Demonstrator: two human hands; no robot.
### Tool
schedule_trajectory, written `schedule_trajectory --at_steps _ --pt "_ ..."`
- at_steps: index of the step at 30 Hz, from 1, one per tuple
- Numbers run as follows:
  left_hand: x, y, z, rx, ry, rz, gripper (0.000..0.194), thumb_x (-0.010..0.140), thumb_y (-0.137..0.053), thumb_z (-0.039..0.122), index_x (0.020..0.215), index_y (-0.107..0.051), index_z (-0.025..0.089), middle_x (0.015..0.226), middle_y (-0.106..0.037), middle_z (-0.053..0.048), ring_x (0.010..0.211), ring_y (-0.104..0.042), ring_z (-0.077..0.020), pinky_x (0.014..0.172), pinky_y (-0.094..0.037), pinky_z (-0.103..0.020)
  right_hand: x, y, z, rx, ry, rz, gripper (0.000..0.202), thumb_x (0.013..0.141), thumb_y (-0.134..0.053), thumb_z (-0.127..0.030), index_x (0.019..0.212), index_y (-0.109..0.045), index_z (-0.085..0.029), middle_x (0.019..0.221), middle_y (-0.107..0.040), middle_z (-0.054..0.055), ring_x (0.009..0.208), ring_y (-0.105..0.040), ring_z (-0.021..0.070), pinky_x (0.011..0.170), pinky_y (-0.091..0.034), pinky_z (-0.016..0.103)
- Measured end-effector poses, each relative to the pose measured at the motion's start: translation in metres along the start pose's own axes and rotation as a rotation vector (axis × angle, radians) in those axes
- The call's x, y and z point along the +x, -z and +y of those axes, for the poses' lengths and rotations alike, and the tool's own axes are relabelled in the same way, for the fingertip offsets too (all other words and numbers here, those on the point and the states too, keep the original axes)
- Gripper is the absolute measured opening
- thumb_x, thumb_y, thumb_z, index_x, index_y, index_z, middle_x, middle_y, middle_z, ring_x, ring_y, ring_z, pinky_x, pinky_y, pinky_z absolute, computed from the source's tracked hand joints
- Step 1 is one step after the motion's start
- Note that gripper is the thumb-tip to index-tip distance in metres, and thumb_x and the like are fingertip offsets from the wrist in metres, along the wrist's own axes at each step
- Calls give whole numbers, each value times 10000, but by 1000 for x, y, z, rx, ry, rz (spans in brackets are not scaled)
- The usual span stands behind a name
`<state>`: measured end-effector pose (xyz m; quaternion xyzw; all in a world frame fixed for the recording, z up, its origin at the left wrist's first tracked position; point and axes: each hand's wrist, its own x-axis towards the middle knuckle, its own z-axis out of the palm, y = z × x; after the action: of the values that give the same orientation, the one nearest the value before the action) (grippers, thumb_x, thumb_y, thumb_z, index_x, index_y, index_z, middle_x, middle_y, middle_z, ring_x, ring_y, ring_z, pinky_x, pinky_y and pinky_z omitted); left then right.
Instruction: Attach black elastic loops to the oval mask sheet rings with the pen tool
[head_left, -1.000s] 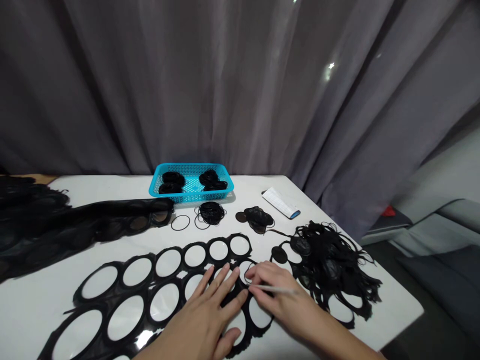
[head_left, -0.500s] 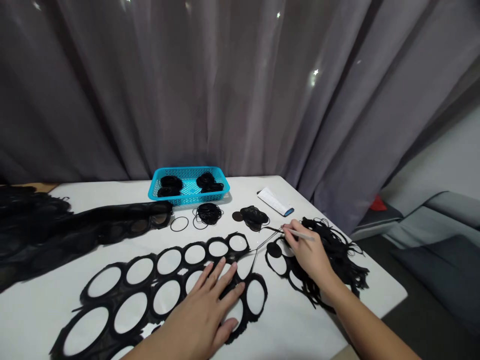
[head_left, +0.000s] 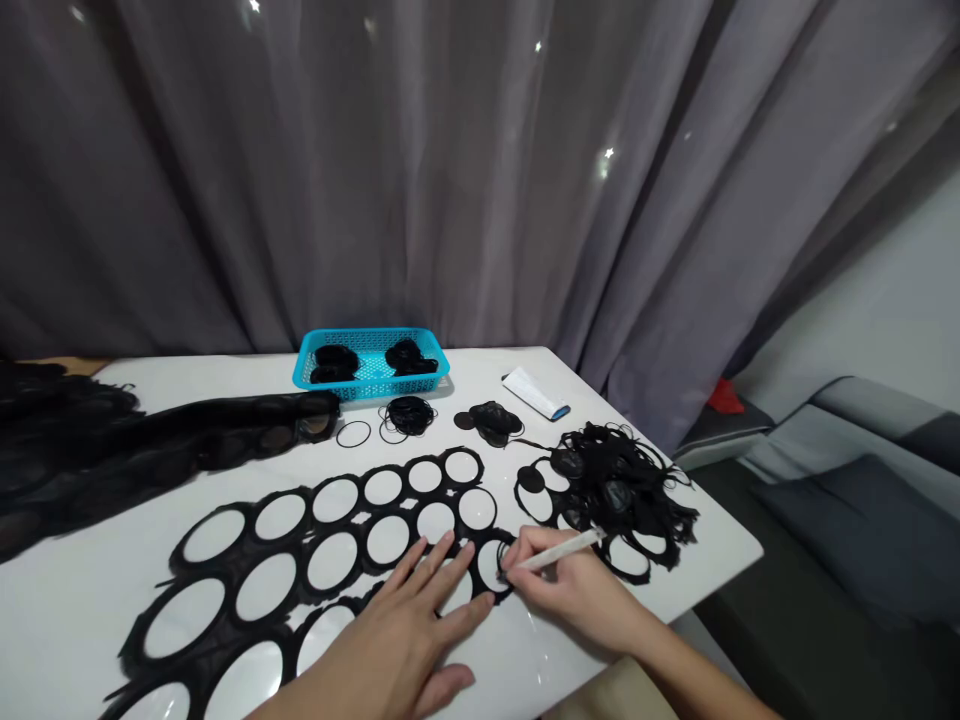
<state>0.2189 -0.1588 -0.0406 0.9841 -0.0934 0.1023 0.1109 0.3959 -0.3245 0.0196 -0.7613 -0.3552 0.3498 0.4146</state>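
A black sheet (head_left: 346,512) full of large round holes lies flat on the white table. My left hand (head_left: 420,625) rests on it, fingers spread. At the sheet's right end, my right hand (head_left: 559,575) is closed round a slim white pen-like tool (head_left: 566,549). Its tip is hidden by my fingers, which touch the rim of a hole there. To the right of this hand sits a tangled heap of black strips and ring-shaped scraps (head_left: 630,490).
A blue basket (head_left: 370,392) with black bundles stands at the back. In front of it are a thin black ring (head_left: 353,433), a ring bundle (head_left: 410,414) and black discs (head_left: 495,423). A white packet (head_left: 536,393) lies right; a dark roll (head_left: 247,430) lies left.
My right hand has moved from near the scrap heap down and left to the sheet's right end. The thin strands stretched to it no longer show. My left hand stays spread on the sheet.
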Motion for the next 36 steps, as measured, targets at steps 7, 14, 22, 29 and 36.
schedule_trajectory --at_steps 7,14,22,29,36 --pt "1 0 -1 13 4 -34 684 923 -602 414 1513 -257 437 1585 -218 -75 1459 -225 -355 1103 -424 -599 -4 -9 6 -3 -23 -2 134 813 -645 -282 719 -601 -198 825 -682 -40 798 -569 72 696 -374 150" --pt "0 0 1 53 1 -26 565 935 -571 425 1466 -380 404 1578 -235 -87 1447 -255 -362 1085 -451 -592 4 4 8 324 -21 240 307 787 -747 -412 701 -566 -179 794 -674 -12 738 -559 63 679 -409 116" --pt "4 -2 2 99 -8 41 658 920 -586 467 1510 -301 398 1548 -315 -47 1413 -365 -348 1077 -475 -559 8 28 15 920 -137 372 472 583 -967 -305 737 -531 -215 809 -655 1 892 -714 144 503 -577 67" --pt "7 -13 4 87 44 62 693 935 -521 530 1542 -245 341 1543 -329 -60 1390 -400 -354 1089 -454 -564 4 18 23 1204 -234 242 454 641 -911 -159 833 -505 -225 984 -705 92 956 -724 134 752 -675 121" --pt "28 -8 20 5 146 -115 727 836 -683 481 1483 -357 420 1483 -407 -172 1365 -360 -496 1017 -354 -766 -3 7 11 1074 -101 127 260 792 -779 -212 847 -526 -185 1083 -701 122 952 -697 100 815 -650 125"
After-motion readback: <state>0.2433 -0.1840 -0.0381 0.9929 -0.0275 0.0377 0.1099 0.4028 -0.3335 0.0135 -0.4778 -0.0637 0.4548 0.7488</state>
